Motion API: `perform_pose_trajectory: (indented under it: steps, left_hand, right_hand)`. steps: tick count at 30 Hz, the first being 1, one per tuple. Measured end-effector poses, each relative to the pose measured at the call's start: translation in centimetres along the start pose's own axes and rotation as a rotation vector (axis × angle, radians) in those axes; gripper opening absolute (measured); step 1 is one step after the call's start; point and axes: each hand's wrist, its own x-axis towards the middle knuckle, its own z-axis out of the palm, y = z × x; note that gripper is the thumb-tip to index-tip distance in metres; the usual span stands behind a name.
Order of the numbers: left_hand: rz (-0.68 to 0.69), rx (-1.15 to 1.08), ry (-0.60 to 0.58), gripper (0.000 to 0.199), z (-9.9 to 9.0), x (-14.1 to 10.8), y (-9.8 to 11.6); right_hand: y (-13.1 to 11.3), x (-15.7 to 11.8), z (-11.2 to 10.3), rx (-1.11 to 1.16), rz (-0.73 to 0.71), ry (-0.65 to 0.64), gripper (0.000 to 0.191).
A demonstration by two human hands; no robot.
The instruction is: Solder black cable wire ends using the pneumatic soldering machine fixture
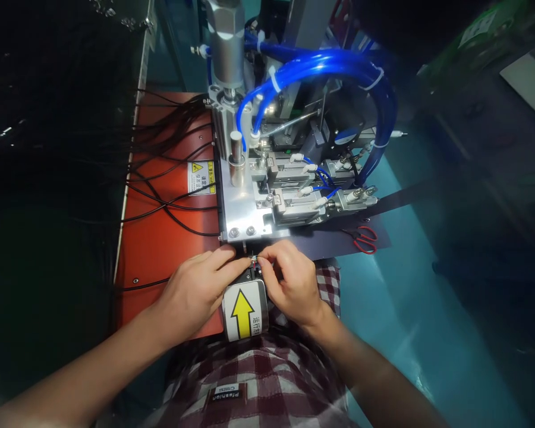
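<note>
Just below the front edge of the bright metal plate [241, 205], the person's two bare hands met over one small piece [253, 260], whose details were too tiny to make out beyond a pale part and a touch of red. The left hand [198, 282] came in from the side of the orange-red panel [169, 249], its thumb stretched out to the piece and its fingers bent near the plate's edge. The right hand [294, 282] reached it from the opposite side, thumb and forefinger brought close together there. Whether either hand had a firm grip on it, I could not tell.

Directly under the fingertips sat a dark fitting [248, 276], and nearer the person's body was a white label [243, 310] with a yellow arrow pointing away from the body. Black cables [173, 160] ran across the panel, some passing over a yellow-and-white warning label [201, 178]. Above the plate rose a thick silver cylinder [226, 47], and blue tubes [334, 62], bundled with white ties, arched over the metal blocks [294, 178]. Off to the right, a pair of red-handled scissors [365, 239] lay on a dark sheet [334, 244], well apart from the hands. A checked garment [258, 380] covered the person's front.
</note>
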Motion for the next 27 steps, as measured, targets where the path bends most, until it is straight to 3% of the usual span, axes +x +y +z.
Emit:
perform_pose_trajectory:
  steps: [9,27]
  left_hand:
    - [-0.002,-0.011,0.012,0.031,0.04,-0.09,-0.03]
    - [-0.005,0.001,0.01,0.034,0.17,-0.24,-0.19]
  right_hand:
    - [-0.18,0.2,0.51,0.164,0.193,0.005,0.011]
    - [-0.44,0.18,0.41,0.174,0.202,0.0,0.011]
